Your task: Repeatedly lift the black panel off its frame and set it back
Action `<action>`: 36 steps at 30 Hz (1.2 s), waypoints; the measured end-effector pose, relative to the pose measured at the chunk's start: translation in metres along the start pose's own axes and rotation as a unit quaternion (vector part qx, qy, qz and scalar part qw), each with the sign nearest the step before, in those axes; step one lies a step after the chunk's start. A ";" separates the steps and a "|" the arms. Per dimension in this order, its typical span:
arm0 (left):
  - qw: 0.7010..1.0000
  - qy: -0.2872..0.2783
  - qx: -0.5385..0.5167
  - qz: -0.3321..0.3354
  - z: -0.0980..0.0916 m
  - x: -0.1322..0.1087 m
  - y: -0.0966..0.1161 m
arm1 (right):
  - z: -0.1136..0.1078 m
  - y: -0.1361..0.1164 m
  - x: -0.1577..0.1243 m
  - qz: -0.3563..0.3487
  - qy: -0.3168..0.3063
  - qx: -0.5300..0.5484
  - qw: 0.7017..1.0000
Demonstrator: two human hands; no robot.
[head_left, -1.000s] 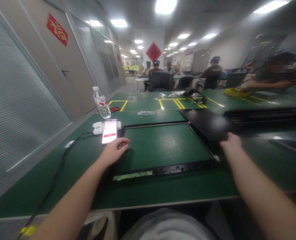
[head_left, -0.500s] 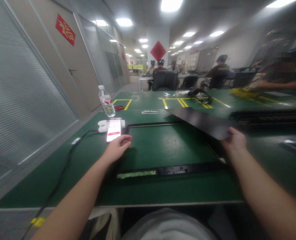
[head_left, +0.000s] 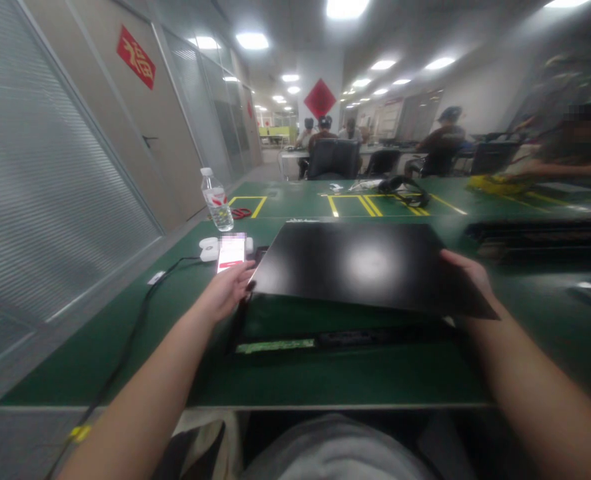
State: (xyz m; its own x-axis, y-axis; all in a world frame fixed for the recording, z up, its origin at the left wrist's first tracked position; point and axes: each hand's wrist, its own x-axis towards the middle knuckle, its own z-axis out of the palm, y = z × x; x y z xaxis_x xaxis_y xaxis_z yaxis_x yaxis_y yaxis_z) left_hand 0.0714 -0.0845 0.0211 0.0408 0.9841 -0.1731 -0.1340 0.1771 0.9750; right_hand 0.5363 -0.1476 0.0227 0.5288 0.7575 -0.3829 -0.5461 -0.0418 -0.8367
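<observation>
**Panel swung over the frame**

Swung in from the right since half a second ago, the panel now hangs level over the frame, where before it was tilted over the frame's far right corner. It covers most of the frame and leaves only the near rail and its green strip in view. The right hand has come across with it and grasps the panel's right edge, fingers laid over the top. The left hand has shifted little: it sits at the panel's near left corner with fingers curled against the edge, but I cannot tell whether it grips the panel or only touches it.

The frame lies flat on the desk, near its front edge and about midway along it. Just beyond the left hand, a lit phone lies on the desk. A bottle stands upright farther back, towards the left edge. A dark cable runs from beside the phone to the near left corner.
</observation>
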 end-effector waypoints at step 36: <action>0.996 0.013 -0.071 0.052 -0.027 0.013 0.014 | 0.006 0.012 -0.003 -0.048 -0.175 -0.221 0.958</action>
State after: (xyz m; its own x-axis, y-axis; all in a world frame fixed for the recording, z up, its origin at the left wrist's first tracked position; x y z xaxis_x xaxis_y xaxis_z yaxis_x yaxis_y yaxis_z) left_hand 0.0430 -0.0687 0.0291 -0.0063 0.9969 -0.0782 -0.2743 0.0735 0.9588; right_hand 0.5247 -0.1466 0.0162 0.2709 0.9405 -0.2049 -0.1364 -0.1733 -0.9754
